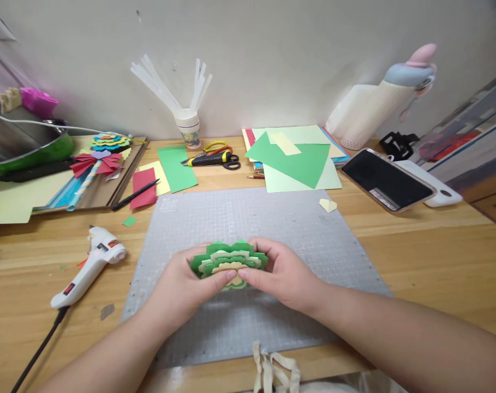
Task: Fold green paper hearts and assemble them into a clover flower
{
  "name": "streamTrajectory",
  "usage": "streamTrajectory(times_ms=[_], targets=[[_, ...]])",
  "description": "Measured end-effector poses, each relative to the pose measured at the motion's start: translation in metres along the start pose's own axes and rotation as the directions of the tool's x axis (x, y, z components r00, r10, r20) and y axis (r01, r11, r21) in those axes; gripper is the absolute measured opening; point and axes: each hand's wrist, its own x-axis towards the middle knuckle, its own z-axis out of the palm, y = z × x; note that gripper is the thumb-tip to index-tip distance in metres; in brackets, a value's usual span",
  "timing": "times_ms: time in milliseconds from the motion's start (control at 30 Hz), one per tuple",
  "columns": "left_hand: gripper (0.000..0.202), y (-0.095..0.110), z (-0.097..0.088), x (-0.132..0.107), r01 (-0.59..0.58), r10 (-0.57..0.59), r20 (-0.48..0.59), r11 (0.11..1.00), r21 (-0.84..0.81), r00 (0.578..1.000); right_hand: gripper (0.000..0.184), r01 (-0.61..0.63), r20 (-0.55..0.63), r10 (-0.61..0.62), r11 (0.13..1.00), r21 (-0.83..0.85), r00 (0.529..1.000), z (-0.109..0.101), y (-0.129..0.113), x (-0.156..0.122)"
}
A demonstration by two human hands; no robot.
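A layered paper flower (230, 256) in green, pale green and cream is held just above the grey cutting mat (313, 229). My left hand (192, 278) grips its left side, thumb on the cream centre and fingers behind. On the right side my right hand (278, 273) grips it the same way, and the two thumb tips almost meet at the middle. The fingers behind the petals are mostly hidden. A small cream paper heart (328, 205) lies on the mat's upper right edge.
A white glue gun (90, 267) lies left of the mat, its cord running forward. Behind the mat are a utility knife (209, 159), a black pen (135, 195), green paper (300, 158) and a paper cup (188, 128) of white sticks. A phone (389, 180) leans at the right.
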Motion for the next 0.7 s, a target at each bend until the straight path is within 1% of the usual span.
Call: streamTrajectory(times_ms=[67, 167, 233, 300, 400, 567, 700], targets=[[0.029, -0.0007, 0.0005, -0.0002, 0.035, -0.035, -0.004, 0.998, -0.043, 0.999, 0.027, -0.019, -0.016, 0.02, 0.999, 0.038, 1.0, 0.0002, -0.0016, -0.0006], [0.039, -0.002, 0.0009, -0.0002, 0.095, -0.1, -0.032, 0.988, -0.121, 0.994, 0.034, -0.055, -0.026, 0.059, 0.987, 0.153, 0.998, 0.001, -0.0045, -0.0016], [0.04, -0.0025, 0.0005, -0.0001, 0.117, -0.121, -0.017, 0.981, -0.155, 0.993, 0.036, -0.071, -0.021, 0.077, 0.981, 0.181, 0.997, 0.0013, -0.0056, -0.0018], [0.038, -0.0026, -0.0002, -0.0001, 0.139, -0.137, 0.021, 0.972, -0.191, 0.99, 0.035, -0.083, -0.004, 0.084, 0.984, 0.159, 0.996, 0.0014, -0.0058, -0.0017], [0.037, -0.0028, -0.0005, -0.0007, 0.162, -0.154, 0.05, 0.964, -0.213, 0.987, 0.032, -0.08, 0.016, 0.078, 0.989, 0.122, 0.997, 0.0017, -0.0053, -0.0018], [0.036, -0.0052, 0.0007, -0.0008, 0.177, -0.166, 0.069, 0.965, -0.196, 0.984, 0.024, -0.065, -0.027, 0.065, 0.998, 0.018, 0.998, 0.003, -0.0042, -0.0029], [0.032, -0.0065, -0.0014, 0.0013, 0.164, -0.154, 0.088, 0.978, -0.127, 0.984, 0.018, -0.028, -0.024, 0.026, 0.994, -0.107, 0.999, 0.0038, -0.0028, -0.0036]])
